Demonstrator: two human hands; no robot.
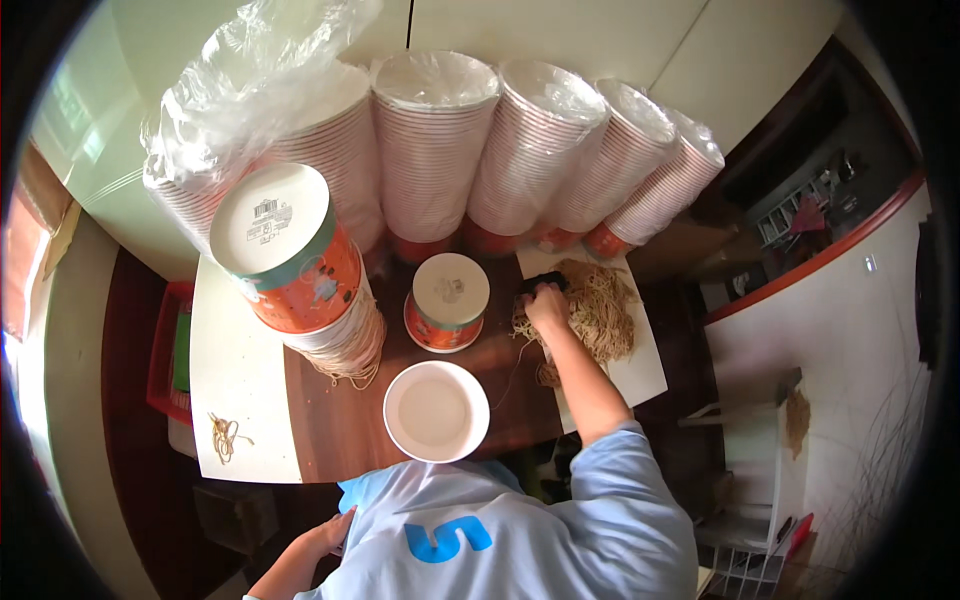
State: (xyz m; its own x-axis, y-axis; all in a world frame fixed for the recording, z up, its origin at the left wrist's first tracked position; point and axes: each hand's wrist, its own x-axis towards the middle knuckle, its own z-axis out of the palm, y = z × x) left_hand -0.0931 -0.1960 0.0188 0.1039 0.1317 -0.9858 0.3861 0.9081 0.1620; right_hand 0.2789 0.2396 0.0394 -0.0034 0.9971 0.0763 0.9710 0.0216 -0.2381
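My right hand (546,308) reaches across the table, its fingers closed on a small black object (548,283) whose kind I cannot make out. Beside it lies a loose heap of tan strings (602,310). At my left side, my left hand (328,532) rests against the light blue shirt, its fingers mostly hidden. A white paper bucket (437,412) stands mouth up at the table's near edge. Just beyond it, an orange and green paper bucket (450,295) sits upside down. To the left rises an upside-down stack of similar buckets (290,250), with strings hanging round its lower part.
Tall plastic-wrapped stacks of white paper buckets (436,150) line the back of the table against the wall. A small tangle of string (228,437) lies on the white left side of the table (250,390). A red crate (170,350) stands beyond the left edge.
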